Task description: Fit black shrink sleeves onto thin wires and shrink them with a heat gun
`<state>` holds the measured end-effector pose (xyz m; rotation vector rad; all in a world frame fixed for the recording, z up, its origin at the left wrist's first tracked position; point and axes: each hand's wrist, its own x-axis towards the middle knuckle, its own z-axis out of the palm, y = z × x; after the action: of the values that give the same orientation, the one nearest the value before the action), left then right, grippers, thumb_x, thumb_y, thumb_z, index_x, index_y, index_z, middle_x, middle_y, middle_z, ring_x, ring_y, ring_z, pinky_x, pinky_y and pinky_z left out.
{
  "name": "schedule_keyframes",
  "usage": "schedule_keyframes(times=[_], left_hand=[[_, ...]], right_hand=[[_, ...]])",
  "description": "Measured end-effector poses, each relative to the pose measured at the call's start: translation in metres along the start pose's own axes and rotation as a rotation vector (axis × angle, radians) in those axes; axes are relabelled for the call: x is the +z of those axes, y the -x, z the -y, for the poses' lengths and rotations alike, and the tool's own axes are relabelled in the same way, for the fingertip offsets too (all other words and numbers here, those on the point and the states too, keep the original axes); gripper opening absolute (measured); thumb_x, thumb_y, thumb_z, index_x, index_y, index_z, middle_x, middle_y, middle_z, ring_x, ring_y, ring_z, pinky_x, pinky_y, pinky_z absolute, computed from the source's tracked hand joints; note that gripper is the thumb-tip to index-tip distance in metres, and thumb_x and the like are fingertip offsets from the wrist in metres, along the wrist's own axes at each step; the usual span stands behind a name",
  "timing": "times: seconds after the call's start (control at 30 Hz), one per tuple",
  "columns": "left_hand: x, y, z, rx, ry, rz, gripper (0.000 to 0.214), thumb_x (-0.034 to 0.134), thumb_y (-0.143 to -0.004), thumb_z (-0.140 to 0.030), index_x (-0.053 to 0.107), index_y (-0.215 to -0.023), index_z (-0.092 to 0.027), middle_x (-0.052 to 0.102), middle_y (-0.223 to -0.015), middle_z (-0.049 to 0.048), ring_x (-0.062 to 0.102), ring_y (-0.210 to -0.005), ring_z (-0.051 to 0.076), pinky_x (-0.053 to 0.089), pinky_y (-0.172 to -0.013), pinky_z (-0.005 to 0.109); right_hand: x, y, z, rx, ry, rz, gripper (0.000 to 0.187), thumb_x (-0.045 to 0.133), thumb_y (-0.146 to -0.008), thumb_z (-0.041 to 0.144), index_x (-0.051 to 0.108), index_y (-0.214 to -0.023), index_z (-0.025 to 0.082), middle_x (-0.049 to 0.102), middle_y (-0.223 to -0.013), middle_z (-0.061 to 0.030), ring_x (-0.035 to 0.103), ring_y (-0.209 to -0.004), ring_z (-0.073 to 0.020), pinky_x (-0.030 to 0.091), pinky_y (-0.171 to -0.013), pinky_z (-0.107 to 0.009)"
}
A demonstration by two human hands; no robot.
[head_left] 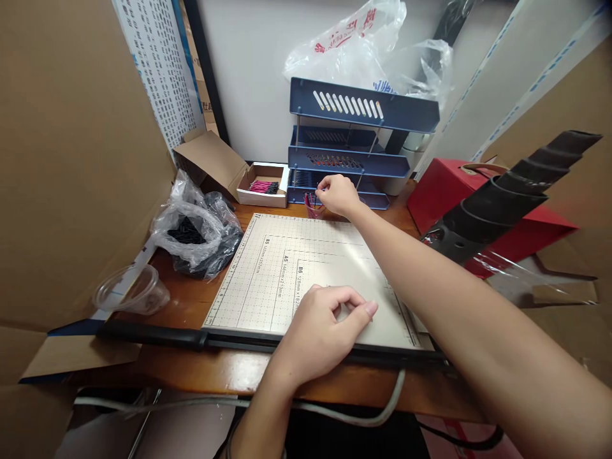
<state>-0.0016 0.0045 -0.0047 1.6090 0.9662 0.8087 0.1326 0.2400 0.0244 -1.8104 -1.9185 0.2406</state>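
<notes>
My right hand [338, 195] reaches to the far side of the paper cutter. Its thumb and fingertips pinch a thin dark stick, just above a small clear cup [313, 209] that holds thin pink sticks. My left hand [327, 328] hovers over or rests on the near part of the cutter's cream gridded board [253, 274]; which of the two I cannot tell. The fingers there are curled in with the thumb close to the forefinger, and anything inside is hidden. Along the board's front edge runs the cutter's black handle [157, 335].
An open white box [262, 197] of pink and black sticks stands behind the board, beside blue tray shelves [349, 162]. At left are a plastic bag [191, 236] of black pieces and a clear tub [136, 290]. A red box [444, 191] and dark stacked tubes [497, 204] flank the right.
</notes>
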Motion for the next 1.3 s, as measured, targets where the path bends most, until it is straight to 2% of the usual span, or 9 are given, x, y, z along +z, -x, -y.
schedule_keyframes(times=[0.17, 0.37, 0.47, 0.6, 0.67, 0.8, 0.97, 1.17, 1.3], left_hand=[[0.0, -0.001, 0.001, -0.003, 0.019, 0.0, 0.032, 0.064, -0.1, -0.04, 0.07, -0.077, -0.018, 0.066, -0.072, -0.002, 0.048, -0.066, 0.013, 0.036, -0.065, 0.03], [0.002, -0.004, 0.006, -0.001, 0.064, -0.11, 0.026, 0.064, -0.1, -0.042, 0.073, -0.09, -0.02, 0.066, -0.08, -0.0009, 0.05, -0.071, 0.015, 0.039, -0.067, 0.03], [0.004, -0.004, 0.009, 0.012, 0.075, -0.22, 0.023, 0.066, -0.099, -0.041, 0.075, -0.094, -0.02, 0.071, -0.089, 0.0023, 0.058, -0.082, 0.018, 0.042, -0.073, 0.031], [0.006, -0.004, 0.009, 0.029, 0.128, -0.334, 0.024, 0.067, -0.099, -0.04, 0.078, -0.1, -0.019, 0.074, -0.097, 0.0043, 0.06, -0.082, 0.018, 0.044, -0.074, 0.031], [0.006, -0.004, 0.009, 0.033, 0.154, -0.359, 0.026, 0.066, -0.1, -0.04, 0.079, -0.107, -0.019, 0.074, -0.097, 0.0039, 0.059, -0.079, 0.017, 0.046, -0.075, 0.031], [0.007, -0.005, 0.009, 0.041, 0.155, -0.378, 0.028, 0.062, -0.103, -0.037, 0.081, -0.104, -0.017, 0.076, -0.094, 0.0048, 0.064, -0.083, 0.018, 0.047, -0.076, 0.031], [0.007, -0.007, 0.01, 0.065, 0.149, -0.404, 0.025, 0.063, -0.103, -0.034, 0.082, -0.097, -0.018, 0.079, -0.104, 0.0063, 0.07, -0.097, 0.02, 0.05, -0.083, 0.03], [0.006, -0.005, 0.01, 0.08, 0.167, -0.376, 0.024, 0.065, -0.102, -0.032, 0.083, -0.095, -0.019, 0.081, -0.101, 0.0053, 0.072, -0.097, 0.018, 0.053, -0.086, 0.027], [0.007, -0.004, 0.008, 0.063, 0.167, -0.384, 0.024, 0.067, -0.101, -0.033, 0.083, -0.09, -0.018, 0.079, -0.094, 0.0047, 0.072, -0.091, 0.017, 0.054, -0.08, 0.025]], right_hand=[[-0.011, 0.012, 0.005, -0.046, -0.181, -0.19, 0.006, 0.063, -0.094, 0.019, 0.068, -0.095, 0.015, 0.076, -0.094, -0.007, 0.07, -0.101, -0.0197, 0.051, -0.102, -0.035], [-0.028, 0.047, 0.015, -0.01, -0.398, -0.357, 0.005, 0.056, -0.092, 0.014, 0.061, -0.091, 0.016, 0.076, -0.086, -0.0054, 0.073, -0.093, -0.0175, 0.051, -0.094, -0.034], [-0.041, 0.082, 0.026, 0.007, -0.501, -0.334, 0.007, 0.06, -0.09, 0.016, 0.065, -0.086, 0.015, 0.077, -0.083, -0.0045, 0.071, -0.08, -0.0148, 0.053, -0.085, -0.031], [-0.054, 0.157, 0.037, -0.036, -0.618, -0.307, 0.017, 0.074, -0.088, 0.031, 0.077, -0.085, 0.015, 0.077, -0.083, -0.0042, 0.068, -0.073, -0.0125, 0.051, -0.071, -0.025], [-0.052, 0.195, 0.036, 0.044, -0.625, -0.357, 0.019, 0.074, -0.087, 0.035, 0.081, -0.086, 0.016, 0.071, -0.074, -0.0023, 0.052, -0.055, -0.0076, 0.041, -0.055, -0.021], [-0.036, 0.244, 0.022, 0.21, -0.698, -0.281, 0.028, 0.072, -0.085, 0.041, 0.08, -0.086, 0.014, 0.056, -0.06, -0.0001, 0.037, -0.048, -0.0063, 0.03, -0.044, -0.02], [-0.022, 0.256, 0.002, 0.258, -0.748, -0.134, 0.037, 0.07, -0.085, 0.048, 0.079, -0.086, 0.012, 0.037, -0.052, 0.0041, 0.031, -0.048, -0.0068, 0.025, -0.045, -0.02], [-0.022, 0.257, -0.008, 0.138, -0.775, 0.181, 0.03, 0.066, -0.091, 0.041, 0.078, -0.094, 0.014, 0.064, -0.076, -0.0037, 0.042, -0.058, -0.0074, 0.034, -0.054, -0.021], [-0.021, 0.257, -0.007, 0.137, -0.818, 0.21, 0.027, 0.068, -0.09, 0.039, 0.076, -0.092, 0.014, 0.066, -0.081, -0.0058, 0.048, -0.065, -0.0095, 0.037, -0.057, -0.021]])
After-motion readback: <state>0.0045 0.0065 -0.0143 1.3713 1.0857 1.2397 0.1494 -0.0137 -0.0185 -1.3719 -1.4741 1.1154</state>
